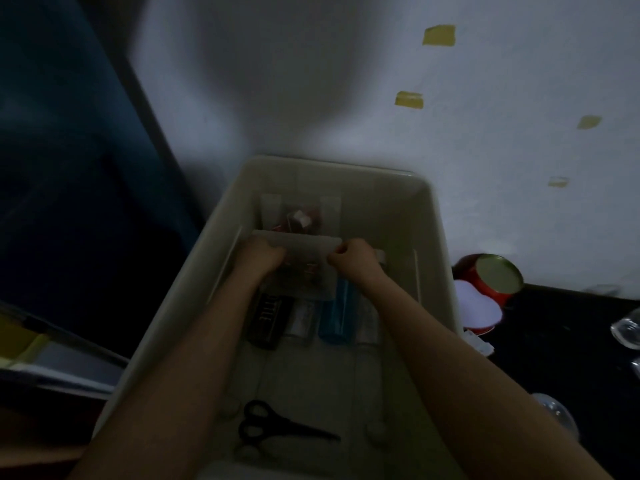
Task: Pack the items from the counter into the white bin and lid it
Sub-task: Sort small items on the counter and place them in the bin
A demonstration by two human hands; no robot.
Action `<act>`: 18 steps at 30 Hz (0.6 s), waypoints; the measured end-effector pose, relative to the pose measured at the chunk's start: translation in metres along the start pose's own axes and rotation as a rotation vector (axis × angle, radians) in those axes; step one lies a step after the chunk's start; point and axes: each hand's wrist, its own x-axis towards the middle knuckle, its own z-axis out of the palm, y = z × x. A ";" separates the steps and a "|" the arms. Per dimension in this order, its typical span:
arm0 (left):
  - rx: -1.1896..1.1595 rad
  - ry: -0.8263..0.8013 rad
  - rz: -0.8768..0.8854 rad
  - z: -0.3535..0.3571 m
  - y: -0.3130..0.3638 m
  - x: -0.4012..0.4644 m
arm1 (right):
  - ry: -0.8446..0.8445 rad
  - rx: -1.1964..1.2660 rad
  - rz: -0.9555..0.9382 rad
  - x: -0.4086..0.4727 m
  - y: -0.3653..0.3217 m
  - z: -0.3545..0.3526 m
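The white bin [429, 216] stands open in the middle of the view, against the wall. Both my hands reach down into it. My left hand [261, 256] and my right hand [353, 259] each grip a side of a clear flat plastic packet [304, 268] with reddish contents. Behind it, against the bin's far wall, stands another clear packet [299, 214]. Under my hands lie a black box [268, 318], a small clear pack [303, 318] and a blue packet [336, 313]. Black scissors [273, 427] lie on the bin's near floor. No lid is in sight.
On the dark counter [554, 327] to the right of the bin lies a red tin with a gold lid [495, 275], beside a white round pad [476, 304]. Clear glass items [628, 329] sit at the right edge. Dark furniture fills the left.
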 end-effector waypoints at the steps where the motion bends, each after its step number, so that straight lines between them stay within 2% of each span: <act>1: -0.005 0.033 0.027 -0.002 0.002 -0.001 | -0.007 -0.010 -0.003 -0.001 0.000 -0.001; 7: 0.084 0.136 0.060 -0.008 0.012 -0.012 | -0.078 -0.036 0.002 -0.006 -0.004 -0.004; 9: 0.107 0.141 0.167 -0.008 0.014 -0.014 | -0.080 -0.039 -0.008 -0.005 -0.004 -0.004; 12: 0.134 0.089 0.288 -0.007 0.018 -0.020 | -0.085 -0.064 0.002 -0.004 -0.002 -0.008; 18: 0.086 -0.034 0.372 -0.005 0.029 -0.041 | -0.003 -0.033 -0.003 -0.011 -0.002 -0.033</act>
